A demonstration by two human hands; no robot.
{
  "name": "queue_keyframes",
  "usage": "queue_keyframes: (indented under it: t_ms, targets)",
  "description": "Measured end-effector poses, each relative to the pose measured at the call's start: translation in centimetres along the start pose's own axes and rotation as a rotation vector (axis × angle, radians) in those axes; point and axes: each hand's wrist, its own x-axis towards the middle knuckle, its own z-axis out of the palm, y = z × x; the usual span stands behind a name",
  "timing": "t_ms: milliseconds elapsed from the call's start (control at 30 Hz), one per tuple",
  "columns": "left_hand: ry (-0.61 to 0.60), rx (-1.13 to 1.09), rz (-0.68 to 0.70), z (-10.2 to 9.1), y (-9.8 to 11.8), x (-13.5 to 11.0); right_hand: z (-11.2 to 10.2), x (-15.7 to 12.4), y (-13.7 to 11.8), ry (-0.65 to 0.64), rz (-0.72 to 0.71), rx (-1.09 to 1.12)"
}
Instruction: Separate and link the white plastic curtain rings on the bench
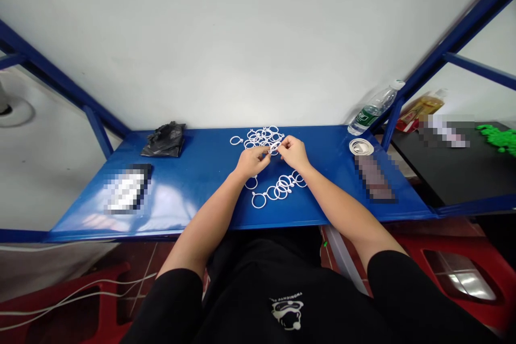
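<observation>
My left hand (252,162) and my right hand (293,152) meet above the middle of a blue metal tabletop (197,164). Their fingertips pinch a white plastic curtain ring (274,146) between them, partly hidden by my fingers. Just beyond my hands lies a tangled cluster of white rings (260,137). A linked chain of similar rings (278,188) lies nearer me, under and between my forearms, with some of it close to my left hand.
A crumpled black plastic bag (163,140) lies at the back left, and a pixelated flat object (127,189) lies front left. At right are a coiled white band (361,147), a pixelated item (374,177) and a plastic water bottle (374,108). Blue frame struts rise at both ends.
</observation>
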Motion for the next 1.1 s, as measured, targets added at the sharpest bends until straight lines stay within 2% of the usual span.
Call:
queue_keyframes:
  t_ms: [67, 167, 300, 433, 567, 767, 867, 967, 1100]
  targets:
    - [0.023, 0.014, -0.008, 0.05, -0.14, 0.06, -0.15, -0.11, -0.20, -0.004, -0.043, -0.093]
    - [-0.016, 0.008, -0.027, -0.09, -0.19, 0.18, -0.30, -0.42, -0.63, -0.022, -0.127, -0.150]
    - [-0.077, -0.085, -0.039, -0.21, -0.07, 0.22, -0.15, -0.79, -0.80, -0.098, -0.191, -0.084]
    - [-0.066, -0.155, -0.085, -0.08, -0.19, 0.16, 0.08, -0.98, -0.59, -0.193, -0.192, 0.003]
    - [-0.063, -0.224, -0.128, -0.15, -0.58, 0.25, -0.06, -0.88, -0.44, -0.288, -0.276, -0.047]
    - [-0.117, -0.384, -0.184, -0.32, -0.66, 0.40, -0.51, -0.66, -0.50, -0.270, -0.414, -0.165]
    - [0.005, -0.295, -0.175, -0.34, -0.47, 0.38, -0.56, -0.58, -0.40, -0.234, -0.389, -0.105]
    - [0.124, -0.166, -0.137, -0.43, -0.30, 0.33, -0.51, -0.53, -0.21, -0.211, -0.276, -0.002]
    - [0.103, -0.105, -0.152, -0.51, -0.17, 0.26, -0.51, -0.59, -0.03, -0.230, -0.206, 0.083]
